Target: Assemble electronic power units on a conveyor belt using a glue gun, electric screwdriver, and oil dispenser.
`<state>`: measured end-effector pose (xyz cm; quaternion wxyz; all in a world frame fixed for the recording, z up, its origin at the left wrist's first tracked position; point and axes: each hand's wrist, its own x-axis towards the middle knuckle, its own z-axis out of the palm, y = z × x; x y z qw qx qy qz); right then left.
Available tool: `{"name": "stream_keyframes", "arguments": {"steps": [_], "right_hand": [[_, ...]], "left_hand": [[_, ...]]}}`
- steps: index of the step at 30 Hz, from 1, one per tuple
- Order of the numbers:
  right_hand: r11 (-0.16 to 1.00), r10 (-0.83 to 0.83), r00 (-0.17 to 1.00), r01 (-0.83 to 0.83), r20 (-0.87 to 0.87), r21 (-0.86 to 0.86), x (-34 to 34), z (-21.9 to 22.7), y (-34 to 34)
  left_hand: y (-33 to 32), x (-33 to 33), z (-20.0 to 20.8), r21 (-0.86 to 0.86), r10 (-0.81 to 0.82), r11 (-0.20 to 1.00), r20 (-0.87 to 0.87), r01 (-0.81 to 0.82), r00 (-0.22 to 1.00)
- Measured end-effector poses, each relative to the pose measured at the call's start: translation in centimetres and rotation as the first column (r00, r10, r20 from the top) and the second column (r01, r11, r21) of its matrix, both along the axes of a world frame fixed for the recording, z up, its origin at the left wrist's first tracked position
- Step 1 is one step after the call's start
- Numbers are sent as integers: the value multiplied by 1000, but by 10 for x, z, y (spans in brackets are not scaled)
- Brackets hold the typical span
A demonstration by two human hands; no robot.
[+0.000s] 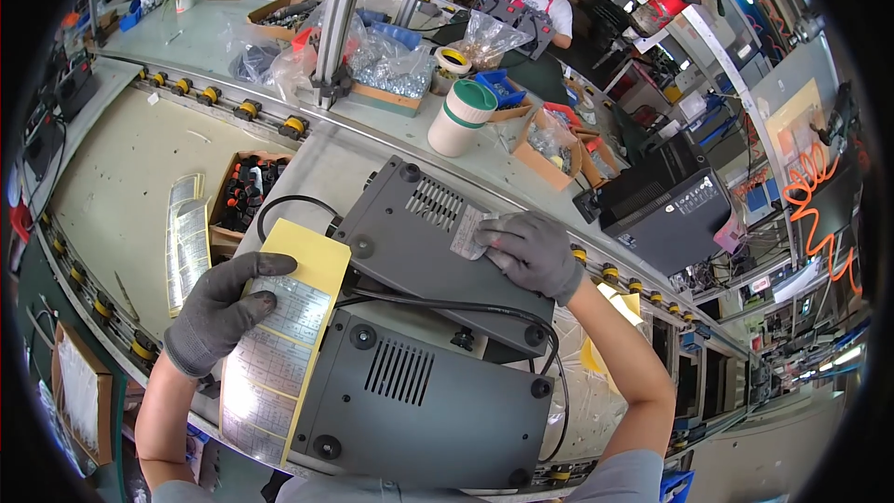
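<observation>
Factory benches with roller rails stretch across the view, and the pale table [130, 177] in front of the person carries two dark grey device housings lying bottom side up. The far housing [438, 251] sits tilted across the middle of the table, its vent slots facing up. On it, near its right edge, lies a small silver label [466, 231], and the right hand [533, 251], in a grey glove, presses flat on that label with the fingers spread over it. The near housing [419, 396] lies just in front, closest to the person, with a black cable [447, 305] running between the two and looping round the right side.

The left hand [219, 307], also gloved in grey, grips a long yellow-backed sheet of silver labels [279, 340] at the near housing's left side; the thumb lies on top of the sheet and the fingers curl beneath it.

Farther left on the table lie more label strips [186, 237] beside a cardboard box of small black parts [244, 191]. Beyond the far rail stand a cream roll with a green rim [461, 116], bags of screws [391, 61] and small cardboard bins. At the far right sits a black box-shaped unit [666, 205]. Another person in a white shirt and red apron [535, 0] works at the far bench.
</observation>
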<state>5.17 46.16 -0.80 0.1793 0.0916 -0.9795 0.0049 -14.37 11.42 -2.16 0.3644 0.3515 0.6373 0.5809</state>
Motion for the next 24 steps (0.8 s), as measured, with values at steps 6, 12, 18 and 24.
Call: {"name": "stream_keyframes", "arguments": {"steps": [6,12,18,24], "right_hand": [[982,-97,984,70,147,176,9,32,-21],[866,-469,740,279,482,414,-1,61,-41],[813,-302,951,296,-72,502,11,-3,-35],[500,-836,429,339,342,797,41,58,-73]], "left_hand": [[-14,10,18,42,17,999,19,-17,1000],[-40,27,39,129,55,990,61,-63,997],[-44,61,56,275,23,960,104,-51,994],[-47,99,50,437,-60,895,318,-90,946]]}}
